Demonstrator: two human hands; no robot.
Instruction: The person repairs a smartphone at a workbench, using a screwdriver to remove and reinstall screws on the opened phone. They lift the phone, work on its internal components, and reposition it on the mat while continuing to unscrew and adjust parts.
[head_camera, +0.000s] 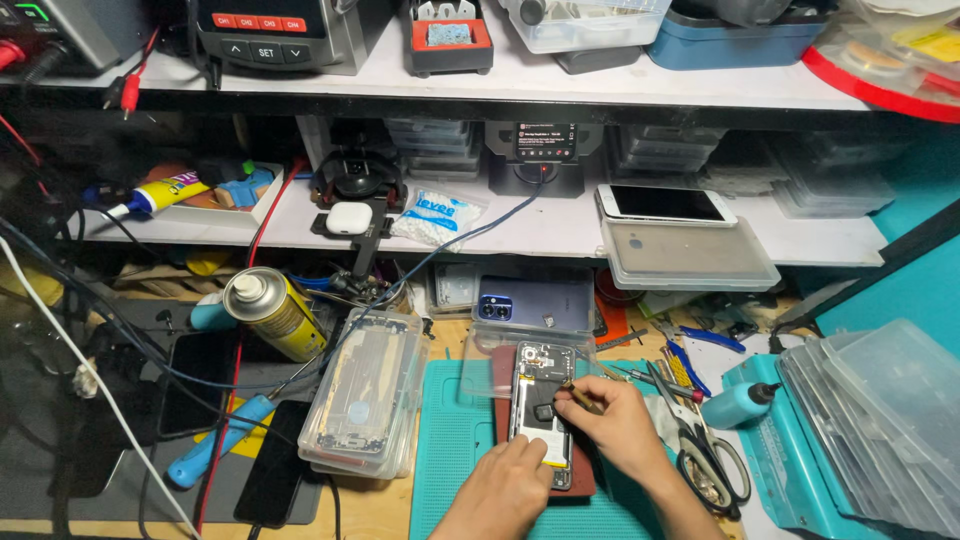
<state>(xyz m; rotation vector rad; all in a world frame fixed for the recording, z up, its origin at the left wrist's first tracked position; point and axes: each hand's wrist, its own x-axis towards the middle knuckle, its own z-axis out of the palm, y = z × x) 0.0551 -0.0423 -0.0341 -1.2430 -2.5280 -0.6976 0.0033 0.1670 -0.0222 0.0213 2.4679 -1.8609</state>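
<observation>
Phone (541, 400) with its back off lies on the green mat (450, 450). Left hand (505, 490) presses flat on its bottom end, gripping nothing. Right hand (615, 425) pinches a thin tool (578, 393); best keep it steady and poke gently.

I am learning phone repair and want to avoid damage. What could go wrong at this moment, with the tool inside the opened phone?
1. The right hand holds a thin tool over the opened phone; a slip might scratch the exposed parts.
2. The left hand presses only the phone's lower end, so it may shift on the green mat.
3. Scissors and a small blue bottle lie close to the right wrist and could be knocked.
</observation>
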